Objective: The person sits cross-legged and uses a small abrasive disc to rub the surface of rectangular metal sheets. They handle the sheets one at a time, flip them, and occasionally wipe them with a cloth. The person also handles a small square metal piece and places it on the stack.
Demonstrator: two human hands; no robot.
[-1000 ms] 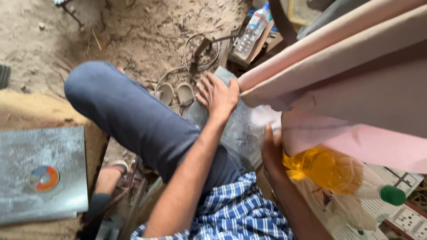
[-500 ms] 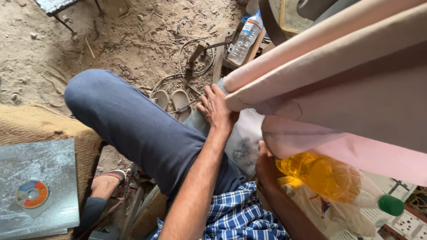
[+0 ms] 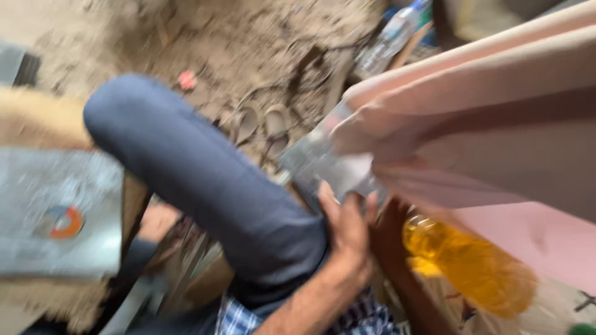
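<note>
Grey metal piece (image 3: 316, 164), flat and dull, lies just right of the frame's centre, tilted from lower left toward upper right, its outline smeared by motion blur. Its upper right end meets the edge of the pink sheets (image 3: 496, 111), which fill the right side of the frame in long folded layers. At its lower edge sits the left hand (image 3: 347, 226), fingers spread and loosely curled, tips at or on the piece; whether they actually clasp it cannot be told through the blur. The left forearm runs down from there to the bottom edge, over a blue-and-white checked shirt (image 3: 239, 319). Just right of that hand, the right hand (image 3: 388, 223) shows only as a dark shape tucked under the pink sheets, so its state cannot be told; it lies beside the metal piece's lower right corner. Below and right of it a clear bottle of yellow liquid (image 3: 472, 263) lies slanting toward the lower right corner.

Left of the hands, a bent knee in dark blue trousers (image 3: 198, 180) crosses the middle of the frame. At the far left lies a grey slab (image 3: 59, 217) bearing a round orange and blue mark. Sandy ground (image 3: 217, 37) fills the top, with a pair of sandals (image 3: 261, 121) above centre and a clear plastic bottle (image 3: 391, 37) toward the upper right.
</note>
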